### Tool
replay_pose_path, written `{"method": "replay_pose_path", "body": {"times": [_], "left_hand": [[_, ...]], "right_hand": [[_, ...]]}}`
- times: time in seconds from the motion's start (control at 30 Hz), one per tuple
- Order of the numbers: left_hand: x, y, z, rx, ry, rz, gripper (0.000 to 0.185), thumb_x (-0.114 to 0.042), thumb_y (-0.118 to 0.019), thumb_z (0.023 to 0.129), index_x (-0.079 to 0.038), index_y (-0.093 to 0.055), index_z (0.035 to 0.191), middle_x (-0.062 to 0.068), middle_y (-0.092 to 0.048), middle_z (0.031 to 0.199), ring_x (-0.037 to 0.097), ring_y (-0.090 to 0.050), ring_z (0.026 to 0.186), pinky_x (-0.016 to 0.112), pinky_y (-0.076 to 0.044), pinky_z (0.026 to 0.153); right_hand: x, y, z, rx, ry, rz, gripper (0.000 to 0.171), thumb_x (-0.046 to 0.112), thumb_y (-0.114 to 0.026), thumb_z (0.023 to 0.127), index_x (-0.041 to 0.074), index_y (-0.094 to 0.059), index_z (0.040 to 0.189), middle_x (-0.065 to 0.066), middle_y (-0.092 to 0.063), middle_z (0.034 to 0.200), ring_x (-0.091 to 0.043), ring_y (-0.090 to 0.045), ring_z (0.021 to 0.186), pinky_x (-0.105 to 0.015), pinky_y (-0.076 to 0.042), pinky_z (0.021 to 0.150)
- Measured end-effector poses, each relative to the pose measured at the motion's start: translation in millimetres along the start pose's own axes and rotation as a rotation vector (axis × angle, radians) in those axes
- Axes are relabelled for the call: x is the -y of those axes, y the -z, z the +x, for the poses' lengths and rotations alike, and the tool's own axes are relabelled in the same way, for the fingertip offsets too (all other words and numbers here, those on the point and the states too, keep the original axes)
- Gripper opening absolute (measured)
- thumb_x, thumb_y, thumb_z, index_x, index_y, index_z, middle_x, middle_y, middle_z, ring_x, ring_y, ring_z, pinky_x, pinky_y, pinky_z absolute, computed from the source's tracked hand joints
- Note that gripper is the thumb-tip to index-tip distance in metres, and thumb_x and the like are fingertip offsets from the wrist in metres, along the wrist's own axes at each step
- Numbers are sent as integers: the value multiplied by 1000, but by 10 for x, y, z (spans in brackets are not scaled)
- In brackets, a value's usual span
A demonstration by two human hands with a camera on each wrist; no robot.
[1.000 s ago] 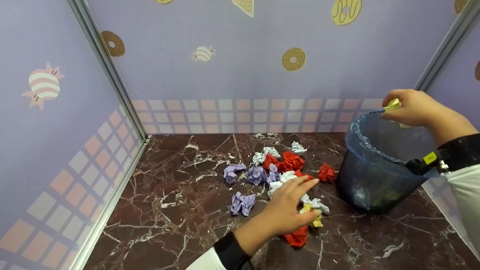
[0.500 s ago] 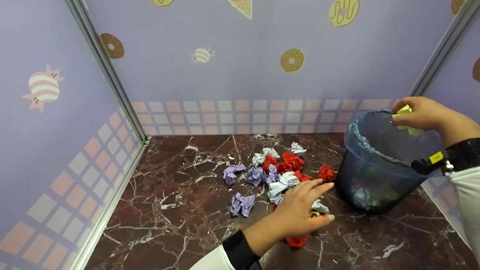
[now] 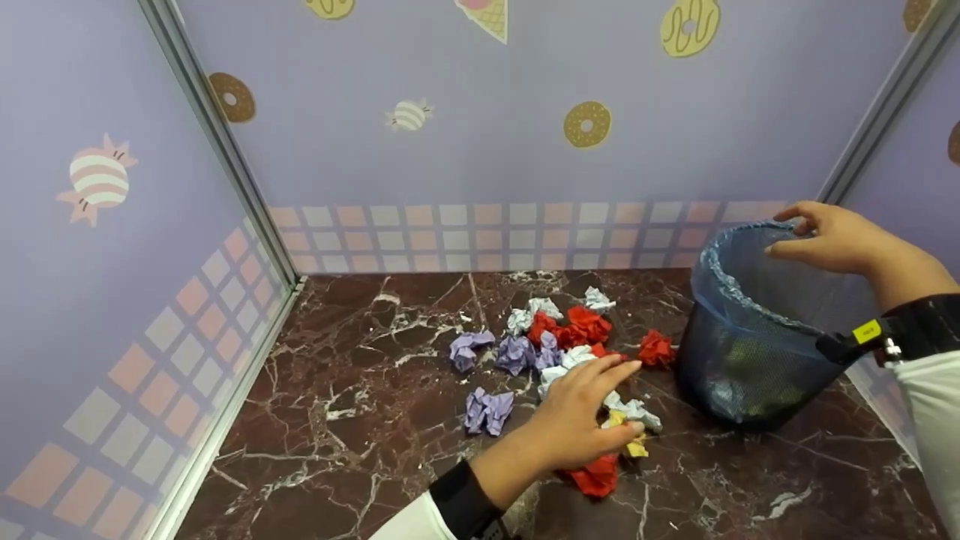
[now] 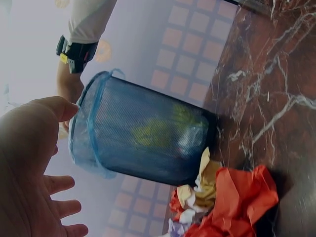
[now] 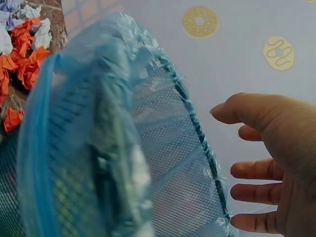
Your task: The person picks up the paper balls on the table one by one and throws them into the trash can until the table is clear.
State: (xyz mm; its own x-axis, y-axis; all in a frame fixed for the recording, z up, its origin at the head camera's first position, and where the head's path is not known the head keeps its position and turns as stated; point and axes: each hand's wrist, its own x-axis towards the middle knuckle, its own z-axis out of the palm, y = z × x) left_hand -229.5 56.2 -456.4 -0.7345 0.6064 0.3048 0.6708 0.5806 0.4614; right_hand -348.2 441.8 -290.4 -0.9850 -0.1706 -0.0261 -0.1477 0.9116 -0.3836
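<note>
On the worktop [image 3: 360,465] near the empty left hand [image 3: 566,420], yellow paper [image 3: 637,448] is lying crumpled, probably light, soft, best pinched by its folds; the right hand [image 3: 844,240] is hovering empty.

White sleeves [image 3: 934,405] meet broad black wristbands [image 3: 930,322]. The right wristband carries a stubby black mount [image 3: 836,349] with a bright yellow label [image 3: 865,331] and a small silver fitting [image 3: 892,349]; the left bears a dark device [image 3: 492,531], perhaps similar, partly out of view.
</note>
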Motion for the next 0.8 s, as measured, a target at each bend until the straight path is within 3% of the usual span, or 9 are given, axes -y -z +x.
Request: {"method": "replay_pose_path", "body": {"times": [0.23, 0.47, 0.63, 0.8], "left_hand": [[172, 48, -71, -2, 53, 11, 73, -59, -54, 90, -41, -20, 153, -7, -22, 159, 20, -30, 143, 59, -31, 109], [456, 96, -168, 9, 125, 59, 72, -60, -55, 89, -39, -26, 152, -3, -27, 158, 24, -32, 142, 58, -31, 110], [728, 136, -250, 31, 204, 102, 70, -58, -58, 88, -38, -31, 150, -2, -31, 157, 25, -34, 141, 59, -29, 110], [1044, 106, -354, -5, 262, 151, 70, -54, -63, 86, -38, -36, 149, 1, -38, 153, 28, -39, 137, 60, -33, 107]], "right_hand": [[85, -100, -56, -38, 35, 50, 72, 48, -62, 92, 7, -36, 145, -37, -41, 137, -57, -43, 120, -69, -40, 91], [298, -237, -141, -125, 114, 101, 64, 46, -62, 92, 12, -41, 143, -31, -44, 138, -52, -43, 123, -70, -39, 91], [589, -390, -213, -218, 226, 88, 60, 46, -64, 91, 14, -49, 140, -20, -50, 138, -45, -44, 125, -69, -35, 94], [938, -607, -314, -330, 398, 85, 52, 41, -68, 89, 20, -55, 135, -7, -53, 138, -36, -44, 128, -65, -32, 103]]}}
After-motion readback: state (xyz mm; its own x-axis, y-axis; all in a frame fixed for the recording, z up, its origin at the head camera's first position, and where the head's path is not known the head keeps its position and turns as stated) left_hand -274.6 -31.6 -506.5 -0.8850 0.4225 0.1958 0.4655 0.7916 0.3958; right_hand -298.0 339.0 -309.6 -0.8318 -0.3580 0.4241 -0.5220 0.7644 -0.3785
